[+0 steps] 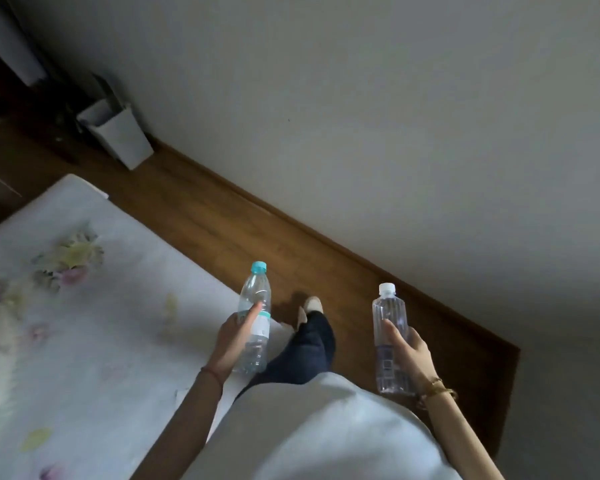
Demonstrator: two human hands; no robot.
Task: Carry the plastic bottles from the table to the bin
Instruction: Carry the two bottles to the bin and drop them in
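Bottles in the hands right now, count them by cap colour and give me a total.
Teal cap: 1, the teal-capped bottle in the left hand
White cap: 1, the white-capped bottle in the right hand
Total: 2 bottles, both clear plastic and held upright.

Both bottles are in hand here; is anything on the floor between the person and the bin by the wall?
Nothing visible. The left hand holds the teal-capped bottle, the right hand the white-capped bottle. Bare wooden floor runs between bed and wall to the bin.
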